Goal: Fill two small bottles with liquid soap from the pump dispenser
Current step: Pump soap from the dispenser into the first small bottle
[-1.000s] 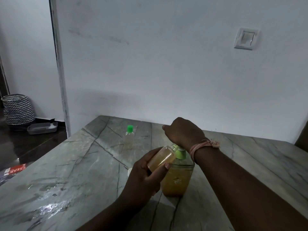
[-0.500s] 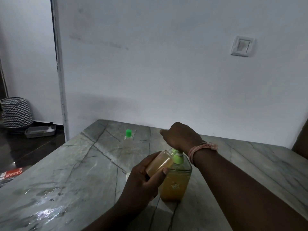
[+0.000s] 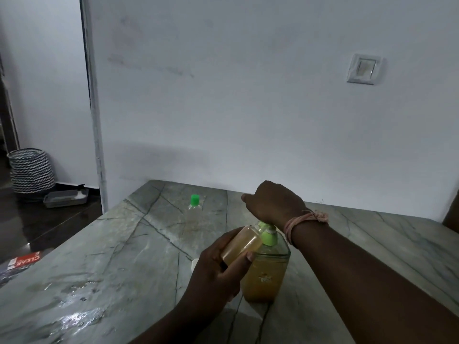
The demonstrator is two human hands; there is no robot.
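The pump dispenser (image 3: 264, 274), a clear square bottle of amber soap with a green pump collar, stands on the marble table (image 3: 119, 256). My right hand (image 3: 273, 203) rests closed on top of its pump head, hiding the head. My left hand (image 3: 218, 266) grips a small bottle (image 3: 242, 244) with amber liquid inside, tilted so its mouth meets the spout. A second small clear bottle (image 3: 194, 204) with a green cap stands upright farther back on the table. A small white cap (image 3: 194, 264) peeks out just left of my left hand.
The table's far edge runs along a white wall with a light switch (image 3: 363, 68). Wet streaks shine on the near left of the table. Left of the table, on the dark floor, sit a patterned basket (image 3: 31, 170), a grey tray (image 3: 65, 198) and a red packet (image 3: 23, 260).
My right hand has pushed down a little on the pump head. The view has tilted slightly. My left hand keeps the small bottle at the spout.
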